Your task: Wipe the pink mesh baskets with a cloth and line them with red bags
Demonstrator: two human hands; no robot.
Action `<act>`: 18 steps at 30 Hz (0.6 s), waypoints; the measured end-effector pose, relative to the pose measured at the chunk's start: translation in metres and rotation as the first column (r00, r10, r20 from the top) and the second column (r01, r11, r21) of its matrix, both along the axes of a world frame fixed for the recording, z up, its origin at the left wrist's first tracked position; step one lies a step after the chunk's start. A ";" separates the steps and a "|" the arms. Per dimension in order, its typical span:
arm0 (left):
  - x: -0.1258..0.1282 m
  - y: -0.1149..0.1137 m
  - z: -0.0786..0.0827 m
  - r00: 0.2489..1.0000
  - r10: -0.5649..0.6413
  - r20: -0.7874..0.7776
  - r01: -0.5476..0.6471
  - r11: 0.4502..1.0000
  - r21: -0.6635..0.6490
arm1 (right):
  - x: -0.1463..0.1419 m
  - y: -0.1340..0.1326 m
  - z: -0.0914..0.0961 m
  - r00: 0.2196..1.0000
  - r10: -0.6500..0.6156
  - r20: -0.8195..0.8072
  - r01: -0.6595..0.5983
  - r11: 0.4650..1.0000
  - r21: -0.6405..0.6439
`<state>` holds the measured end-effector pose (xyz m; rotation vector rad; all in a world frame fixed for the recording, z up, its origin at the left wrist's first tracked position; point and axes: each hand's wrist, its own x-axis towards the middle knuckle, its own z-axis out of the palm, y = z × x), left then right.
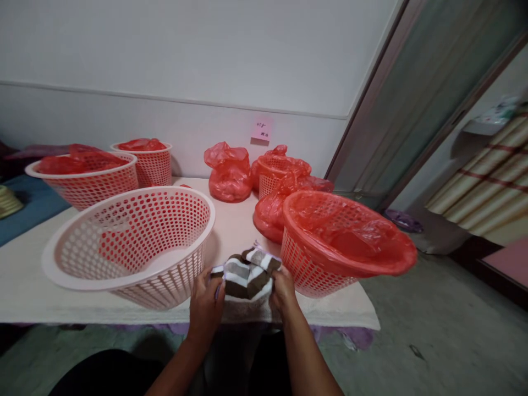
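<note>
Between my two hands is a striped sock (243, 275) in brown, white and grey, held just above the front edge of the white-covered table (231, 220). My left hand (206, 300) is closed on its left end, thumb on top. The right end is gripped by my right hand (284, 289). Folds hide whether it is one sock or a pair. To the left of my left hand stands a pale pink basket (160, 275) with nothing seen inside. Close by my right hand is a basket (313, 269) lined with a red plastic bag (350, 231).
Red plastic bags (229, 176) and a smaller basket (270, 179) stand toward the wall. Two more bag-lined baskets (91, 187) are at the back left. A pink note (262, 129) is stuck on the wall. Striped curtain cloth (482, 181) hangs at right.
</note>
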<state>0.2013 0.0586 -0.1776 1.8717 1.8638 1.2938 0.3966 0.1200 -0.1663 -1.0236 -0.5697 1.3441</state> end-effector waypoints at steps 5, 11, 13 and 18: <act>-0.007 -0.036 -0.023 0.991 0.056 0.121 -0.040 0.991 -0.125 | 0.006 -0.001 -0.005 0.995 -0.005 0.096 0.004 1.000 0.015; -0.014 -0.042 -0.063 0.922 0.246 0.300 -0.134 0.927 -0.350 | 0.006 -0.015 0.001 0.916 0.094 0.391 -0.163 0.976 0.147; -0.015 -0.037 -0.067 0.902 0.275 0.332 -0.136 0.912 -0.387 | 0.002 -0.022 0.003 0.839 0.205 0.503 -0.328 0.930 0.167; -0.014 -0.031 -0.069 0.861 0.352 0.366 -0.158 0.871 -0.466 | -0.007 -0.036 0.002 0.596 0.428 0.680 -0.656 0.748 0.103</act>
